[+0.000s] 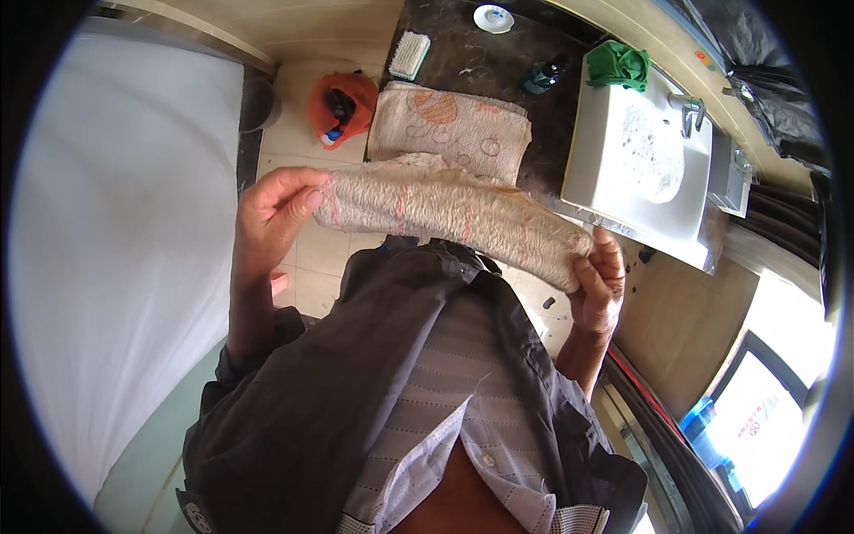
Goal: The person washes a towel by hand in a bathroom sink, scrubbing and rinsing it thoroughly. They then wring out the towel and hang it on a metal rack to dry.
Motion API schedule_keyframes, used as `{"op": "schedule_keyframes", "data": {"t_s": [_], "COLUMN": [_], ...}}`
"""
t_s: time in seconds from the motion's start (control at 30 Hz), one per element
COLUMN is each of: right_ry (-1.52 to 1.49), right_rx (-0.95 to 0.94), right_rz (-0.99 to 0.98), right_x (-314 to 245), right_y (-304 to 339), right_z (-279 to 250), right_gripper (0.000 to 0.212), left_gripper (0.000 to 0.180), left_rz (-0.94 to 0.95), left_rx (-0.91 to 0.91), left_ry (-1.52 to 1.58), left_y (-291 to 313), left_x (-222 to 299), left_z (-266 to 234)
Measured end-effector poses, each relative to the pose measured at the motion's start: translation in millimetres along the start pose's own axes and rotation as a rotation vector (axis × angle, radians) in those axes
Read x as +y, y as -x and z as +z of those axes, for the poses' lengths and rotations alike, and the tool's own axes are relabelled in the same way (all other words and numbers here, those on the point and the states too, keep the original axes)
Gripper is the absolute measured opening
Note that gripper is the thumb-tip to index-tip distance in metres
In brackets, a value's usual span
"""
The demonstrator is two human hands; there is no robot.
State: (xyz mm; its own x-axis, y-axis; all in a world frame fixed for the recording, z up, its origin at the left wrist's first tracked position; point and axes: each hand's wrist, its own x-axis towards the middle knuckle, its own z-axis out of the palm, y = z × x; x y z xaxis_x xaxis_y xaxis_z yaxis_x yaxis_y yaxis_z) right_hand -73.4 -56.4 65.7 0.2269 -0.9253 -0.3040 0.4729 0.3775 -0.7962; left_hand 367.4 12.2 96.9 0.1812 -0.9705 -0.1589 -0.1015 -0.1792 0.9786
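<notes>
A folded beige towel with faint red marks is stretched between my hands in front of my chest. My left hand pinches its left end between thumb and fingers. At the other end, my right hand grips the towel's corner, slightly lower than the left. Just beyond it, a second towel, folded flat with an orange printed pattern, lies on the dark countertop. The held towel's upper edge overlaps the near edge of that one in view.
A white sink with suds and a tap stands at the right, a green cloth on its far rim. On the counter are a brush, a dark bottle and a small white dish. An orange bag sits left.
</notes>
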Motion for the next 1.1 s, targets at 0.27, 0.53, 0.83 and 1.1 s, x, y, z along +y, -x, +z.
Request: {"op": "schedule_keyframes", "data": {"t_s": [0.27, 0.53, 0.83, 1.1], "right_ry": [0.457, 0.906, 0.533, 0.557], "right_rx": [0.021, 0.058, 0.058, -0.011], "right_rz": [-0.313, -0.526, -0.399, -0.476], "right_x": [-46.3, -89.6, -98.2, -83.3], "right_y": [-29.2, -62.2, -91.0, -135.6], "right_z": [13.3, 41.9, 61.1, 73.8], "right_gripper": [0.039, 0.036, 0.038, 0.031], "left_gripper": [0.045, 0.044, 0.04, 0.038], "left_rz": [0.083, 0.263, 0.329, 0.292], "left_rx": [-0.004, 0.057, 0.062, 0.111], "left_ry": [0.297, 0.079, 0.054, 0.064], "left_y": [-11.2, -30.1, -66.6, -110.2], "left_x": [8.3, 42.6, 55.2, 38.1], "left_z": [13.4, 4.0, 0.5, -8.5]}}
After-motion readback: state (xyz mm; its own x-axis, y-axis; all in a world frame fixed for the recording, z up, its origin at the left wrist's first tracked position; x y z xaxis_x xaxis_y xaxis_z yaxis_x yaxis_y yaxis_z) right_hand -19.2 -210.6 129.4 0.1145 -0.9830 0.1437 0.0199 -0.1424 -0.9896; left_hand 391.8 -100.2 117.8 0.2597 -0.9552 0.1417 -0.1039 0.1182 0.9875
